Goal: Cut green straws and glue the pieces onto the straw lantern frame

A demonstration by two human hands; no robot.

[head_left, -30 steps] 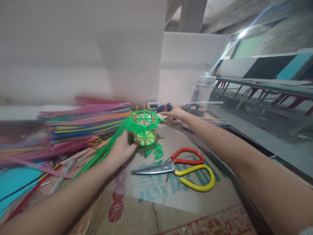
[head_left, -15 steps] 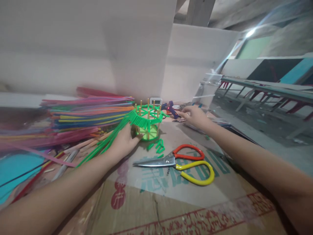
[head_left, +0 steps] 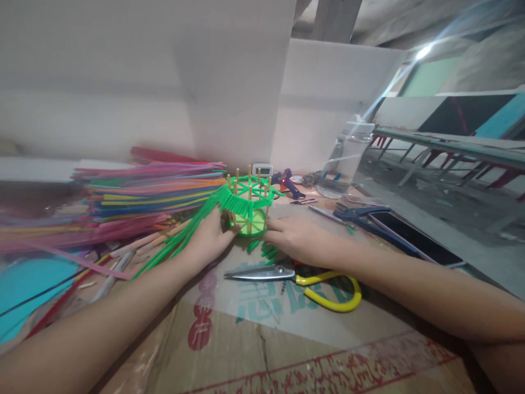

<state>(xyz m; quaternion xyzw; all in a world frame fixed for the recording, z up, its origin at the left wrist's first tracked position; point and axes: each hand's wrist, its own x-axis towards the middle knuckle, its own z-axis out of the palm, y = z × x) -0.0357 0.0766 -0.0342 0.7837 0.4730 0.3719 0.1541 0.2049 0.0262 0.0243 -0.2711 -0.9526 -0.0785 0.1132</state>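
Note:
A round green structure of fuzzy stems with upright wooden sticks stands near the middle of the table. My left hand grips its left side, beside long green stems trailing down to the left. At the structure's lower right is my right hand, its fingers bent close to the base and over short green pieces; its fingertips are partly hidden. In front lie scissors with a yellow handle and a red one mostly hidden by my right hand.
Colourful stems are heaped at the left. Behind are a small digital display, a glue gun and a clear bottle. Pliers and a phone lie at the right. Printed cardboard covers the front.
My right hand has moved from beside the glue gun down and left to the structure's lower right, now covering the red handle. My left hand has stayed in place.

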